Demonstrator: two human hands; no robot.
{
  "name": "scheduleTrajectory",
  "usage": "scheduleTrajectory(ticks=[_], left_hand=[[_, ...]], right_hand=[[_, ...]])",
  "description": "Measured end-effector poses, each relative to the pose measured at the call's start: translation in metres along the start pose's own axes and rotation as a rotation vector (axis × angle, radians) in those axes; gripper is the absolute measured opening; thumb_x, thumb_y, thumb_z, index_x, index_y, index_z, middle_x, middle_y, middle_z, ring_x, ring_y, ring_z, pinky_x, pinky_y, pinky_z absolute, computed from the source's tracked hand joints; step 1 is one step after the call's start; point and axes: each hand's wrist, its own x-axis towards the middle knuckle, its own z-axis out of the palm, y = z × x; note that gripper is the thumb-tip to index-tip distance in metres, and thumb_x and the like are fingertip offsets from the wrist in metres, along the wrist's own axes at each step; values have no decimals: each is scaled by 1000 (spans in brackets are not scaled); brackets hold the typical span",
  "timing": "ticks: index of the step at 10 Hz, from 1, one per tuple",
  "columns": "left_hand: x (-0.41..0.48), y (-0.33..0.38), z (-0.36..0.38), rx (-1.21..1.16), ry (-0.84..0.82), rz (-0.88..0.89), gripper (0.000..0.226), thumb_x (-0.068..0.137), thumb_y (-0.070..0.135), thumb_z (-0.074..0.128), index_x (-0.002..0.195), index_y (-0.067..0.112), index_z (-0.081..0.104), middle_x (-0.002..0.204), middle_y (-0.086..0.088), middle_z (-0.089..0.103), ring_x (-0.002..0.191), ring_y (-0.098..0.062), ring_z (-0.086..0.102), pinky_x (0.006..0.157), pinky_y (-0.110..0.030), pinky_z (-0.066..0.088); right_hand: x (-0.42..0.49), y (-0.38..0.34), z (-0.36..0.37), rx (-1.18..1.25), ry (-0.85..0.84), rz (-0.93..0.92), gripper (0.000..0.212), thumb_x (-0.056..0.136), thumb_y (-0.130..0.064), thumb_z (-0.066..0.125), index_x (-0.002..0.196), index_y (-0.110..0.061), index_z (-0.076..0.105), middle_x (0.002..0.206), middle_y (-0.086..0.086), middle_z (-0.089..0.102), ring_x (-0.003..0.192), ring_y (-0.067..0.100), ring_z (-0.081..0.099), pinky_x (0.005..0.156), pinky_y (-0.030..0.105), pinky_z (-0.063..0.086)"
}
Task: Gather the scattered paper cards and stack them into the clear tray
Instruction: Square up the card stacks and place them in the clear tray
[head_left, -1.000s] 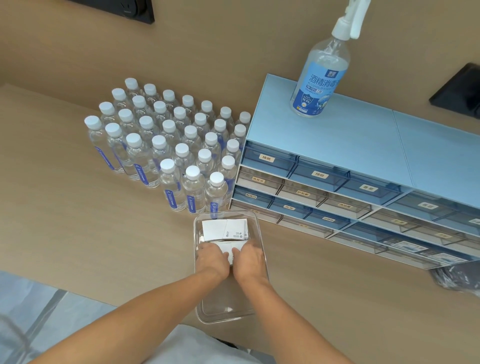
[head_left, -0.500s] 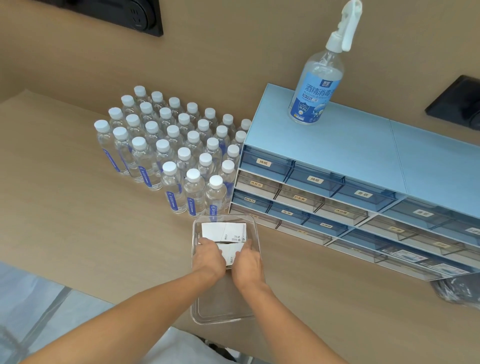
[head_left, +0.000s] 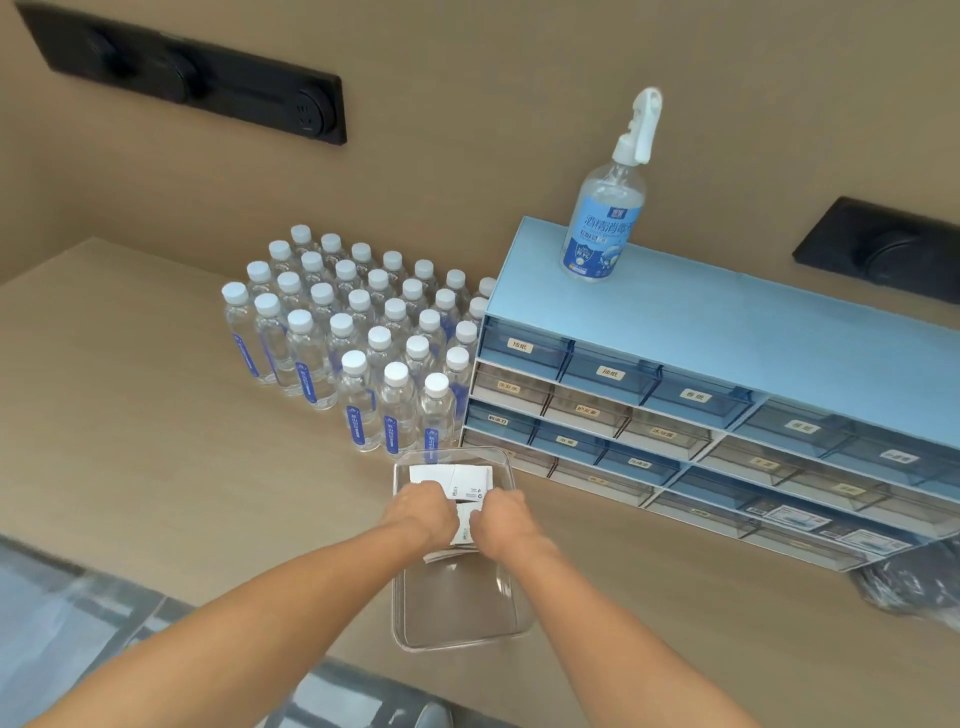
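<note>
A clear tray (head_left: 457, 631) lies on the wooden counter in front of me. White paper cards (head_left: 452, 479) lie in its far half, a second bunch (head_left: 464, 530) just nearer. My left hand (head_left: 423, 512) and my right hand (head_left: 501, 522) are both inside the tray, fingers closed on the nearer bunch from either side. Much of that bunch is hidden under my hands. The near half of the tray holds nothing.
A block of several water bottles (head_left: 358, 338) stands just behind the tray to the left. A blue drawer organiser (head_left: 701, 395) sits to the right, a spray bottle (head_left: 605, 218) on top. A dark plastic bag (head_left: 914, 587) lies at the far right.
My view has tilted up, so the tray sits lower in frame. Both hands have stayed in the tray on the cards, shifting slightly toward the far stack.
</note>
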Motion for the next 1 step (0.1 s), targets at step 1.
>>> scheduleTrajectory(ticks=[1], left_hand=[[-17,-5,-26,114,5,109,41,94,31,43,123,7,60,131,-16,60,116,-31,61,84,-32,47]], right_hand=[[-14,-12,-19,-78,-56,-37,34,92,-19,45,120,-6,58,129,16,53,112,31,58,85,34,48]])
